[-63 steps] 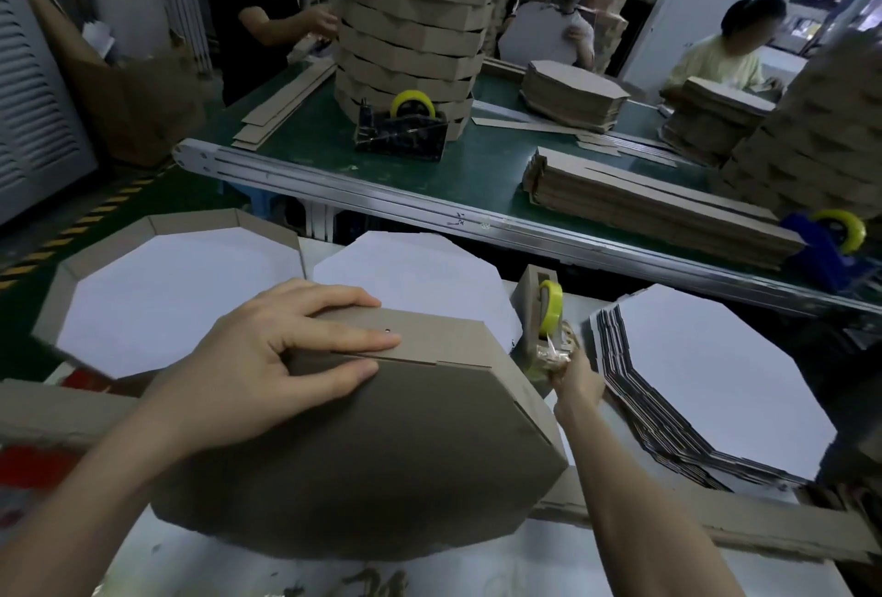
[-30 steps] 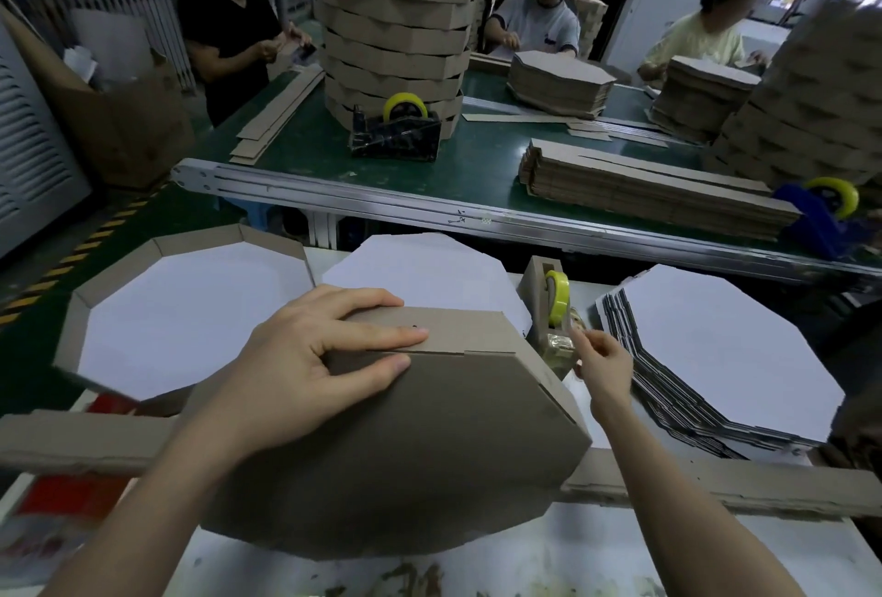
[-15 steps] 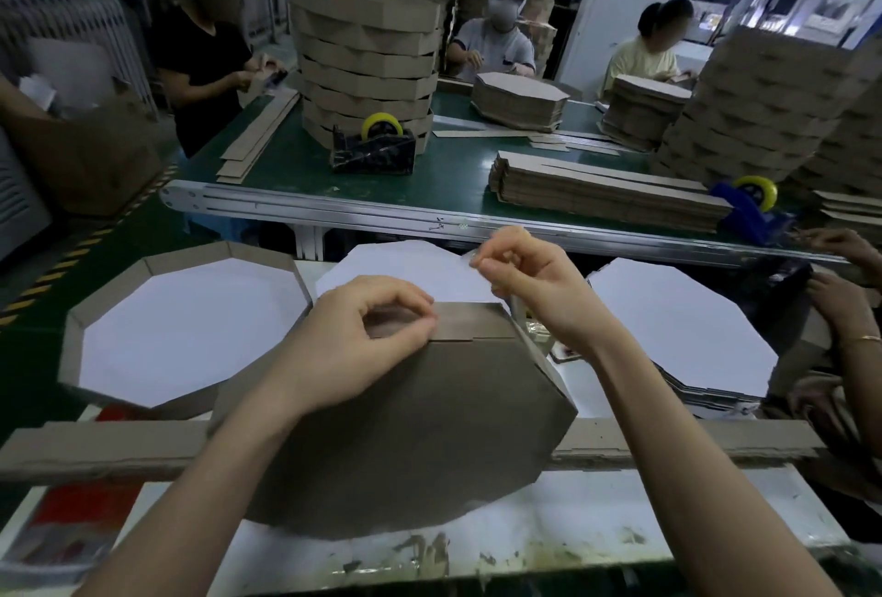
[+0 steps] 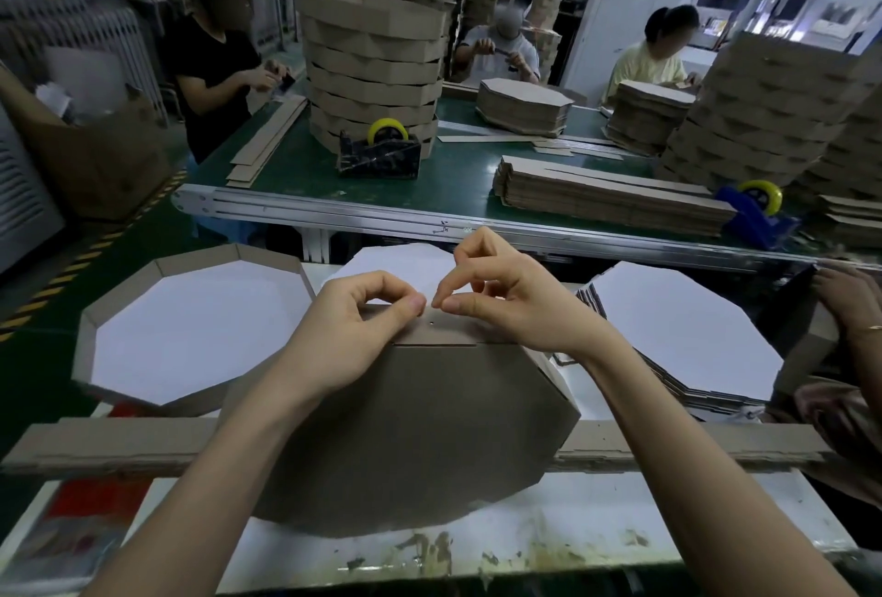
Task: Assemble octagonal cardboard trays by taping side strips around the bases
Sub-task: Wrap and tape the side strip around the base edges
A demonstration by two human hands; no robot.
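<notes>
On the white worktable (image 4: pixel 572 544) the upturned octagonal tray (image 4: pixel 405 429) stands tilted on edge. At its top, the left hand (image 4: pixel 353 334) pinches the side strip (image 4: pixel 444 336). The right hand (image 4: pixel 506 305) pinches alongside, on what I cannot tell. Left of the tray lies a finished tray (image 4: pixel 200 257), right a stack of bases (image 4: pixel 682 324).

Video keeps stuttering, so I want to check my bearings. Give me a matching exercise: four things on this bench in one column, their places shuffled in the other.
Things
1. black tape dispenser
2. upright tray
3. stack of flat bases
4. finished tray

Places
A. centre, with the left hand and right hand at its top edge
B. right of the hands
C. on the green table beyond
D. left of the hands, open side up

Pairs: 1-C, 2-A, 3-B, 4-D
</notes>
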